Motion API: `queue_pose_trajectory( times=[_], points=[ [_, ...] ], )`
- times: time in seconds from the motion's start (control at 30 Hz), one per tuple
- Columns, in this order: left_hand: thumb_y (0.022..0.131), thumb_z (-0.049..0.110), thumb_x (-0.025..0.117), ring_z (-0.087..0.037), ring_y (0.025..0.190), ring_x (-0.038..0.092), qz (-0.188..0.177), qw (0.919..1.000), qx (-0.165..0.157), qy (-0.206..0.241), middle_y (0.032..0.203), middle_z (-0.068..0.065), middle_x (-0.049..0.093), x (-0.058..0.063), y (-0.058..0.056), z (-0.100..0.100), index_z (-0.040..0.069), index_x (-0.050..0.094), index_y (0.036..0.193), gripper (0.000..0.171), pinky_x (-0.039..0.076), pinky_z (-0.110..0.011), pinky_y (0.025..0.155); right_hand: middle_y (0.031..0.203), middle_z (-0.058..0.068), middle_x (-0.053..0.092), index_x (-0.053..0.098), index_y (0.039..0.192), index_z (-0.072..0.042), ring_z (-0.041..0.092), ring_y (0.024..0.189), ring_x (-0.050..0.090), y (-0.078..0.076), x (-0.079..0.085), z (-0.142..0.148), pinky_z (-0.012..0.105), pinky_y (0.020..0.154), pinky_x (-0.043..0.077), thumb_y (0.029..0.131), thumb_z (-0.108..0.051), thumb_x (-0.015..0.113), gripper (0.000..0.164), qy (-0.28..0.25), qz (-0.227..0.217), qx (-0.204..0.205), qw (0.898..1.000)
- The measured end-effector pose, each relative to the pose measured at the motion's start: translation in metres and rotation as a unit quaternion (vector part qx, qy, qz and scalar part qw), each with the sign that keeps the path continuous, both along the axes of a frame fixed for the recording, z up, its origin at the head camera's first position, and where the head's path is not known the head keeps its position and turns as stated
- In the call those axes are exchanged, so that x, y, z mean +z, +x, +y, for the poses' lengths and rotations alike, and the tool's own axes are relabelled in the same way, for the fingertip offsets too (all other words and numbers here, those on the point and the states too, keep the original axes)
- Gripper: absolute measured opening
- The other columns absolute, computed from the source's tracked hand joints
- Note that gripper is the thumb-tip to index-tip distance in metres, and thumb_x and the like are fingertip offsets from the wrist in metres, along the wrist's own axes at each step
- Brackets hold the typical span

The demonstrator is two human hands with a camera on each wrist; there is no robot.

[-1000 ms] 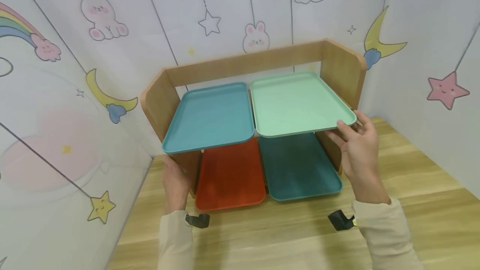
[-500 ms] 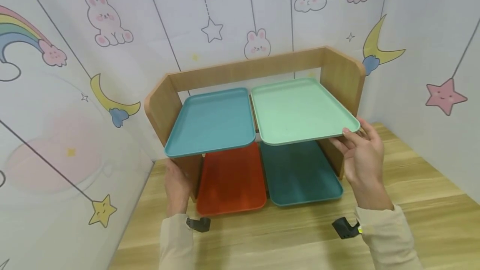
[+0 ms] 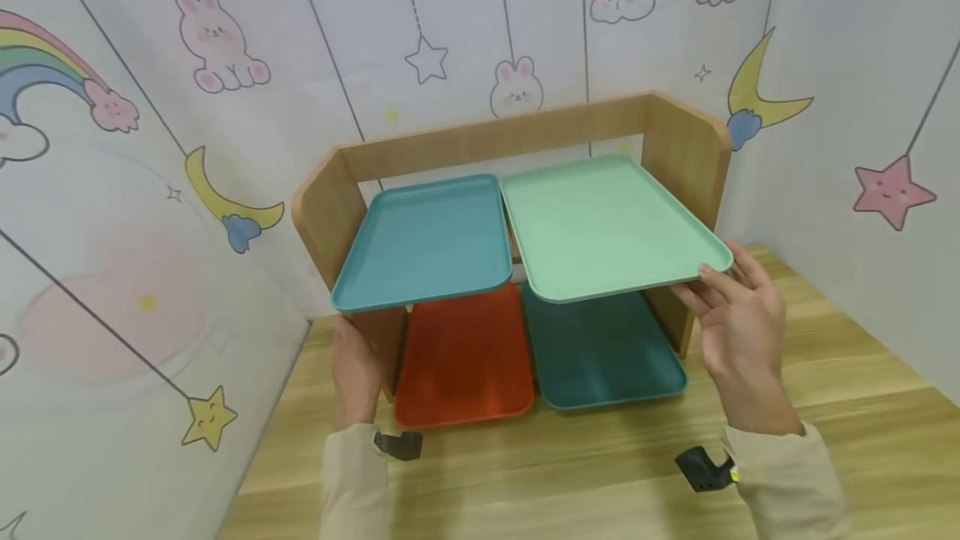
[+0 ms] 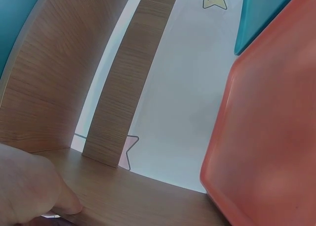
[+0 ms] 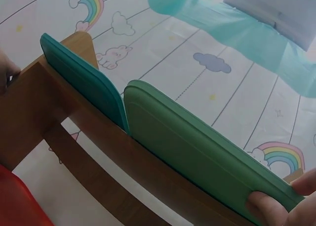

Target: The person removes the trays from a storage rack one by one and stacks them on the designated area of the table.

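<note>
- Mint tray, one: top tier of rack, right bay; askew, its back corner close by the blue tray, gap widening towards the front.
- Right hand: pinches near right corner, thumb above, fingers beneath. One-corner hold seems apt to twist; best kept level, back corner clear of blue rim.
- Left hand: grips left side panel; steady pressure should keep rack from shifting.
- Lower tier: red tray, dark teal tray, side by side.
</note>
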State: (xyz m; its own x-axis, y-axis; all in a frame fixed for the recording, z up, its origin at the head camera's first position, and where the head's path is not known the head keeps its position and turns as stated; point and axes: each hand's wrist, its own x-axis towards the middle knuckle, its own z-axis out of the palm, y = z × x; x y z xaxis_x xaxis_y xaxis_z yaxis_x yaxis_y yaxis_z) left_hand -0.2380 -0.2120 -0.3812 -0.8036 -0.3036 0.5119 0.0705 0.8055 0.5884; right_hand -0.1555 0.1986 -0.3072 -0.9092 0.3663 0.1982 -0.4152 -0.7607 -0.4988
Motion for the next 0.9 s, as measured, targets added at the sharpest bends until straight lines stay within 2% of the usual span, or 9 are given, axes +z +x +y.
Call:
queue_pose_trajectory(
  times=[0.27, 0.53, 0.9],
  points=[
    [0.086, -0.004, 0.044, -0.054, 0.102, 0.054, -0.015, 0.9998, -0.011, -0.003, 0.112, -0.038, 0.053, 0.0, 0.001, -0.001, -0.013, 0.034, 0.12, 0.036, 0.042, -0.061, 0.085, 0.124, 0.014, 0.044, 0.024, 0.148, -0.003, 0.03, 0.084, 0.07, 0.005, -0.005, 0.007, 0.038, 0.067, 0.057, 0.088, 0.016, 0.052, 0.069, -0.016, 0.016, 0.01, 1.0],
    [0.085, -0.006, 0.042, -0.053, 0.102, 0.054, -0.011, 0.9998, -0.014, -0.007, 0.112, -0.038, 0.053, 0.002, 0.001, 0.0, -0.014, 0.035, 0.117, 0.034, 0.043, -0.061, 0.084, 0.123, 0.016, 0.048, 0.045, 0.13, -0.001, 0.034, 0.086, 0.07, 0.011, -0.009, 0.014, 0.043, 0.07, 0.056, 0.089, 0.018, 0.048, 0.046, -0.041, 0.04, 0.029, 0.998],
    [0.083, -0.007, 0.044, -0.053, 0.101, 0.055, 0.0, 0.9998, -0.011, -0.015, 0.107, -0.038, 0.054, 0.003, 0.001, -0.001, -0.015, 0.036, 0.115, 0.034, 0.044, -0.06, 0.084, 0.127, 0.013, 0.046, 0.049, 0.126, 0.002, 0.036, 0.082, 0.07, 0.015, -0.01, 0.021, 0.044, 0.074, 0.056, 0.09, 0.017, 0.044, 0.04, -0.05, 0.057, 0.063, 0.995]
  ],
)
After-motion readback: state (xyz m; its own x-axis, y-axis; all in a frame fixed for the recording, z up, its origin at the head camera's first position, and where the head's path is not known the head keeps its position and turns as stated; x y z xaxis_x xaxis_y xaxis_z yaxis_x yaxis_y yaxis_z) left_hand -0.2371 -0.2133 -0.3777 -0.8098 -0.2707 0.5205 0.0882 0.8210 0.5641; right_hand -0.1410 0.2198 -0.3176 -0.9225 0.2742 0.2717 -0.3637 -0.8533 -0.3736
